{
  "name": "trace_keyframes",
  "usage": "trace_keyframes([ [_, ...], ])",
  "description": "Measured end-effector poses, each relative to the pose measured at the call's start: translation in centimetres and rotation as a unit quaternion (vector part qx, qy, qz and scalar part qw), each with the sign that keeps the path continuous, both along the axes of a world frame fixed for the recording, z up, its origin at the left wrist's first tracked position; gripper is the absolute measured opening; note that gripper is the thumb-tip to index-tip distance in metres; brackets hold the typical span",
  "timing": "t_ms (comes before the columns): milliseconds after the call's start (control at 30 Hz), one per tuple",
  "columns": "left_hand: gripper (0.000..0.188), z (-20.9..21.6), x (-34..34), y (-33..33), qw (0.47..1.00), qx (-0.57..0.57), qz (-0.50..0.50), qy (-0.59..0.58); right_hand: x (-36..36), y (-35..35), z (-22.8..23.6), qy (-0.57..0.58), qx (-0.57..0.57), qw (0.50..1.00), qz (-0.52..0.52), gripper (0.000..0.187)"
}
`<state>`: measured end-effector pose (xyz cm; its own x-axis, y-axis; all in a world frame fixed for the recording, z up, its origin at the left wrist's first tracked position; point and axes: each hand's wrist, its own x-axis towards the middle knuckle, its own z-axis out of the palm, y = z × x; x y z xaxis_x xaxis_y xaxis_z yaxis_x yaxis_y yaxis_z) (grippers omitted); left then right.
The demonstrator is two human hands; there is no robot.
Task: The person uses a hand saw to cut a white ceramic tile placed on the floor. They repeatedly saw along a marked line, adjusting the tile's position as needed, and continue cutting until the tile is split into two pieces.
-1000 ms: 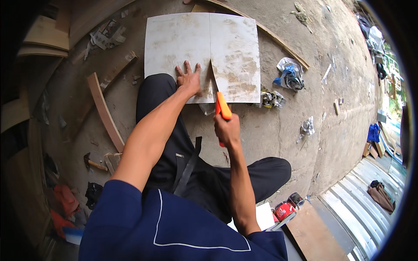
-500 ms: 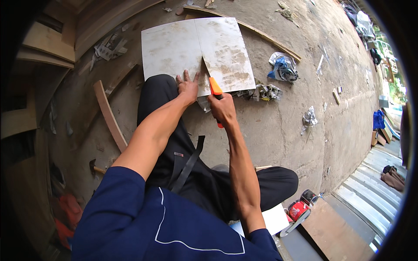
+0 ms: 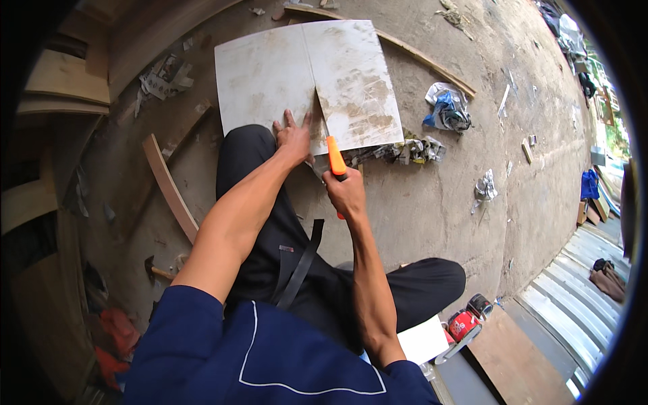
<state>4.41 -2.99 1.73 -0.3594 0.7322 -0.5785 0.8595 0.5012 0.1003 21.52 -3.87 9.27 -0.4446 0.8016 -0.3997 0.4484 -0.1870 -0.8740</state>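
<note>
A white, dirt-smeared board (image 3: 260, 74) lies ahead of me, with a thin line running from its far edge down to an open cut. My right hand (image 3: 345, 193) is closed round the orange and black handle of a hand saw (image 3: 335, 155). The saw's blade sits in the cut, angled away from me, and part of it is hidden by the board. Spread fingers of my left hand (image 3: 294, 140) press on the board's near edge, left of the cut. My left knee is against the board's near left side.
Long wood strips lie beyond the board (image 3: 432, 62) and to its left (image 3: 167, 185). A hammer (image 3: 156, 270) rests by my left elbow. Crumpled paper and plastic (image 3: 447, 108) litter the concrete floor. A red can (image 3: 464, 326) stands near my right knee, beside corrugated metal sheeting (image 3: 574, 277).
My right hand has drawn the saw back toward me, and its handle now stands farther from the cut's far end. My left hand stays on the board. The view has shifted slightly.
</note>
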Motion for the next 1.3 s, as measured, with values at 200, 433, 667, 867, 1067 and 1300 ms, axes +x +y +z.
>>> trace_keyframes([
  [200, 0.133, 0.2, 0.0, 0.1, 1.000, -0.014, -0.008, 0.002, 2.4, -2.3, 2.6, -0.008, -0.057, 0.998, -0.021, 0.023],
  [433, 0.112, -0.5, 0.9, -1.6, 0.994, 0.043, -0.093, 0.034, 1.8, -1.7, -0.1, -0.038, -0.011, 0.999, 0.007, 0.027],
  [667, 0.099, -1.3, 0.5, -1.9, 0.979, 0.034, -0.185, 0.079, -0.2, 0.0, 1.2, -0.032, -0.043, 0.998, -0.034, 0.028],
  [867, 0.086, -1.5, 0.2, -1.3, 0.988, 0.048, -0.133, 0.056, 2.4, -3.6, 5.2, -0.035, -0.042, 0.998, -0.007, 0.030],
  [1067, 0.083, -0.9, 0.5, -0.9, 0.987, 0.060, -0.137, 0.049, -1.2, 1.1, 0.9, -0.037, -0.047, 0.998, -0.017, 0.029],
  [1300, 0.105, 0.0, -0.2, -1.3, 0.983, 0.012, -0.170, 0.061, 3.8, -5.0, 4.8, -0.026, -0.060, 0.998, -0.014, 0.025],
])
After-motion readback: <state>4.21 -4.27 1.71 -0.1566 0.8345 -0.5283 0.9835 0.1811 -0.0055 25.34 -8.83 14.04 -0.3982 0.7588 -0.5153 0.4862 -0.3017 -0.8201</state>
